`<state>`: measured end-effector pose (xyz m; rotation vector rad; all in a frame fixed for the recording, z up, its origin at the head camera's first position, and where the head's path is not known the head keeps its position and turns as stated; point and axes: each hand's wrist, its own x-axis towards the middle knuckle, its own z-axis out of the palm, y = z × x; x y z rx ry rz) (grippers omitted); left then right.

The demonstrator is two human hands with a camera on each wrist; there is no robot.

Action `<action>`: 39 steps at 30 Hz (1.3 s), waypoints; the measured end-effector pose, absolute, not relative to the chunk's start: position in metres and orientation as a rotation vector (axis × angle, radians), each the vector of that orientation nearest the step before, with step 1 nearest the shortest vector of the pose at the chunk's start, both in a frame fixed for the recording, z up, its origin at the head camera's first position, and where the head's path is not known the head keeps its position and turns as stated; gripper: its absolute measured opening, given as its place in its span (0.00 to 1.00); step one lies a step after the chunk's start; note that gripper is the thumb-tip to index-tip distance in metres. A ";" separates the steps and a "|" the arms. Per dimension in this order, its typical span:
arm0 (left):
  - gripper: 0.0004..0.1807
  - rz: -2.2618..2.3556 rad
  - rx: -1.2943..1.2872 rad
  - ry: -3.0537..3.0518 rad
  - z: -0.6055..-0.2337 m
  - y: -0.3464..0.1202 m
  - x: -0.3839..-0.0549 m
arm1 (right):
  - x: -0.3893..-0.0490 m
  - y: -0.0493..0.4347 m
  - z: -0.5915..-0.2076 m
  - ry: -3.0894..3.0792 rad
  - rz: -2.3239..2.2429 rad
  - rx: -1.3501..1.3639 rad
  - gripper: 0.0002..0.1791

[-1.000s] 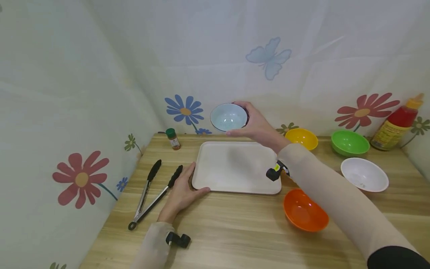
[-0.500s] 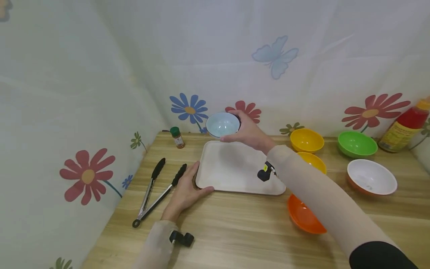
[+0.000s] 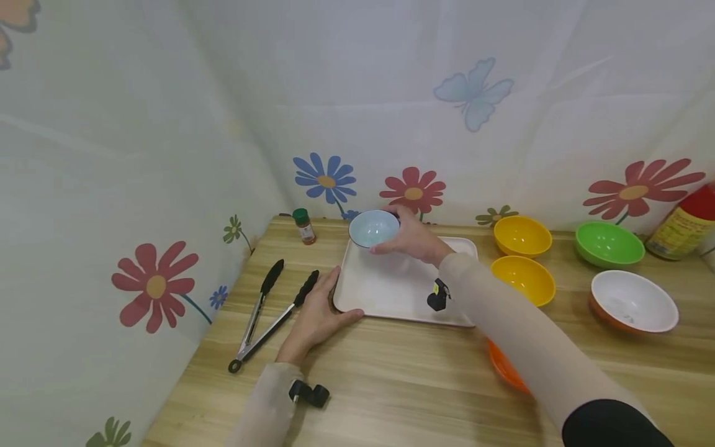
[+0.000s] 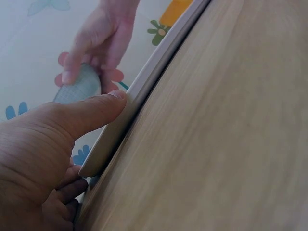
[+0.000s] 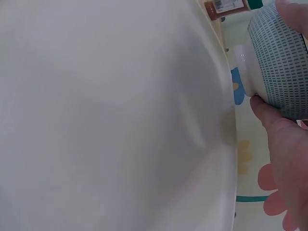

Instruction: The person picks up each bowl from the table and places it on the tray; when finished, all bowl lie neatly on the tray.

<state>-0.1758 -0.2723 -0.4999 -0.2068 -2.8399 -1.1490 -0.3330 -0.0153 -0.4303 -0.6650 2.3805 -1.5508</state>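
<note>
My right hand grips a small light-blue bowl by its right side, the thumb at the near rim. It is above the far left part of a white rectangular tray. In the right wrist view the bowl shows a blue-green dashed pattern outside and a pale foot, held just past the tray's edge in that view. My left hand holds the tray's near left corner, thumb along the front edge and fingers by the left side. In the left wrist view the left thumb lies against the tray wall.
Black-and-silver tongs lie spread left of the left hand. A green-capped spice jar stands at the back left. To the right are two yellow bowls, a green bowl, a white-lined bowl, a sauce bottle and a partly hidden orange bowl.
My right hand has lowered the light-blue bowl from high behind the tray to close over its far left part. The left hand stays at the tray corner. The head view has shifted slightly.
</note>
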 end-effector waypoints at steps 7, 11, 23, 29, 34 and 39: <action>0.67 -1.153 -0.244 -2.831 -0.498 -0.269 -0.178 | -0.336 -0.016 -0.440 2.396 -1.511 -0.712 0.60; 0.67 -1.148 -0.257 -2.823 -0.497 -0.267 -0.179 | -0.338 -0.018 -0.444 2.407 -1.490 -0.721 0.61; 0.67 -1.161 -0.227 -2.827 -0.495 -0.269 -0.177 | -0.340 -0.024 -0.451 2.353 -1.443 -0.690 0.60; 0.67 -1.149 -0.239 -2.829 -0.498 -0.270 -0.177 | -0.341 -0.025 -0.455 2.358 -1.489 -0.643 0.57; 0.67 -1.147 -0.228 -2.830 -0.498 -0.271 -0.175 | -0.340 -0.026 -0.455 2.317 -1.548 -0.652 0.53; 0.67 -1.163 -0.214 -2.841 -0.499 -0.273 -0.174 | -0.340 -0.026 -0.455 2.285 -1.593 -0.665 0.49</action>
